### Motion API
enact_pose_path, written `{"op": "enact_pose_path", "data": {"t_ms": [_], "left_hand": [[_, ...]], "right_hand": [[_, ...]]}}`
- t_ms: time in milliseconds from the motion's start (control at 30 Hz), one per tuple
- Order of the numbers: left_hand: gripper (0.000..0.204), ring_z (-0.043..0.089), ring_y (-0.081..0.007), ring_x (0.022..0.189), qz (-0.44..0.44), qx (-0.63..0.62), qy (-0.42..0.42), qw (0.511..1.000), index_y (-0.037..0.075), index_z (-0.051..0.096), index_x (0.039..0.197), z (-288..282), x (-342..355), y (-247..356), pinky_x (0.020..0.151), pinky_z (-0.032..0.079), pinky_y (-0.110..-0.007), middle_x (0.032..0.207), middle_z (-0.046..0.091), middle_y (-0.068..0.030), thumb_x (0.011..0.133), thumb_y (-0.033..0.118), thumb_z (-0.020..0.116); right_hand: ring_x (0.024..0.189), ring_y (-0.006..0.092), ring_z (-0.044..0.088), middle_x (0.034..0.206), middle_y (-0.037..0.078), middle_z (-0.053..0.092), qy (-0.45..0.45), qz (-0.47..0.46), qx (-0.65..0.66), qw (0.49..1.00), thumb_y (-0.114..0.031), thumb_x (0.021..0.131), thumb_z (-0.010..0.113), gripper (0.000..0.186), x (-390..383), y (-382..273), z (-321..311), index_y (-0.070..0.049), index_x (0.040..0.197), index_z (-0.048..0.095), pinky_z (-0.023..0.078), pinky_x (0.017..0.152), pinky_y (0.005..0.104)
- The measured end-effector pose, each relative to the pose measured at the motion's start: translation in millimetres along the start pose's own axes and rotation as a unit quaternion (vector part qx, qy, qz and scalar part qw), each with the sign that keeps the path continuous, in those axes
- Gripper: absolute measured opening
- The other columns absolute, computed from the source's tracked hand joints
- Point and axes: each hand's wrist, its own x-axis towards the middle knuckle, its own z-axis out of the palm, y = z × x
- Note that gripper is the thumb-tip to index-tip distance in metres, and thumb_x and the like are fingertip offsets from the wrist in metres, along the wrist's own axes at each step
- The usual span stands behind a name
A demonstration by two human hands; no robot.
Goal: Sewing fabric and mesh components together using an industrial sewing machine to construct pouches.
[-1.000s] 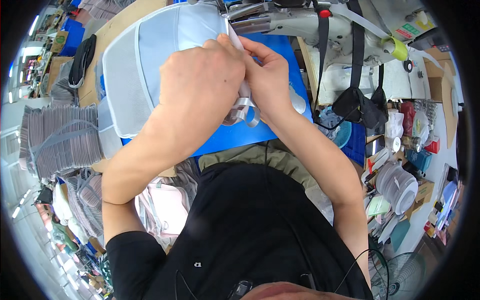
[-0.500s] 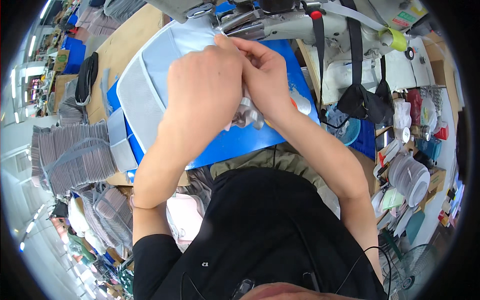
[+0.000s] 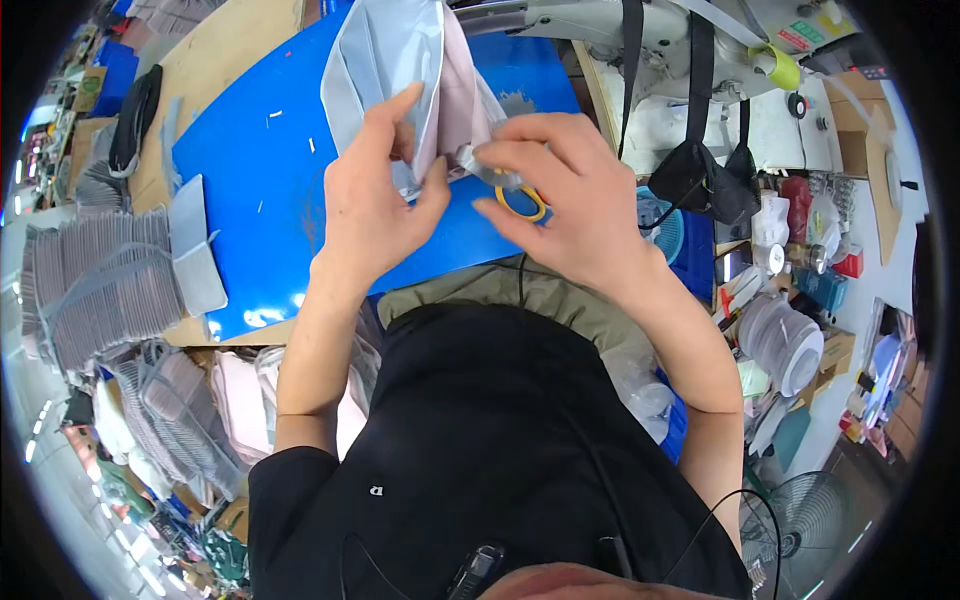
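A folded piece of light blue and pink fabric [image 3: 455, 85] stands up from the blue work surface, gripped at its lower edge by my left hand [image 3: 375, 190]. The left index finger lies along its face, with the thumb lower down. Beside the fabric's right edge, my right hand [image 3: 580, 200] has its bent fingers on a shiny grey ribbon [image 3: 490, 172]. Between the right thumb and fingers shows a yellow ring handle [image 3: 522, 208], perhaps of scissors; the rest of that tool is hidden.
The blue work surface [image 3: 250, 150] has a few thread scraps. Left of it stand tied stacks of grey pieces [image 3: 105, 285]. A sewing machine [image 3: 660, 50] stands behind, with black straps and a black pouch [image 3: 718, 190] hanging. A blue basket [image 3: 660, 225] is on the right.
Both hands have come down from the machine toward me and moved apart. The fabric has left the machine head and is folded up, its pink side showing. The yellow handle is now plainer.
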Motion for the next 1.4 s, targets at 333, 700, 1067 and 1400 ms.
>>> {"op": "enact_pose_path", "data": {"t_ms": [333,700,1067,1400], "left_hand": [[0.033,0.063,-0.0179,0.073,0.081,-0.076,0.173,0.979,0.002,0.069,0.118,8.0,-7.7,-20.1,0.066,0.051,-0.029,0.084,0.065,-0.0084,0.085,-0.003,0.071],[0.028,0.063,-0.0155,0.073,0.034,-0.149,0.192,0.969,0.001,0.069,0.117,8.5,-16.5,-22.1,0.067,0.052,-0.030,0.088,0.067,-0.0091,0.089,-0.001,0.070],[0.029,0.056,-0.0139,0.067,0.042,-0.152,0.238,0.958,0.001,0.070,0.116,12.2,-18.2,-38.6,0.060,0.046,-0.026,0.082,0.063,-0.0060,0.087,0.000,0.074],[0.035,0.055,-0.0135,0.066,0.098,-0.099,0.210,0.968,0.002,0.070,0.119,12.4,-12.3,-30.2,0.059,0.045,-0.027,0.080,0.060,-0.0052,0.085,-0.001,0.075]], "right_hand": [[0.064,0.0278,0.065,0.072,0.007,0.069,-0.202,-0.076,-0.137,0.967,-0.016,0.079,0.077,0.014,89.1,-1.4,28.2,-0.006,0.089,0.077,0.055,0.061,0.0381],[0.101,0.0268,0.065,0.102,0.003,0.073,-0.111,-0.176,-0.160,0.965,-0.024,0.076,0.076,0.024,59.4,-18.9,-19.2,-0.009,0.095,0.076,0.046,0.101,0.0406],[0.096,0.0249,0.067,0.095,0.008,0.074,-0.323,-0.225,-0.084,0.915,-0.019,0.073,0.069,0.022,68.8,-25.7,14.6,-0.003,0.086,0.077,0.041,0.108,0.0379],[0.093,0.0265,0.066,0.079,0.008,0.070,-0.289,-0.172,-0.115,0.934,-0.026,0.070,0.069,0.020,59.6,-36.4,22.4,-0.007,0.072,0.074,0.037,0.111,0.0451]]}}
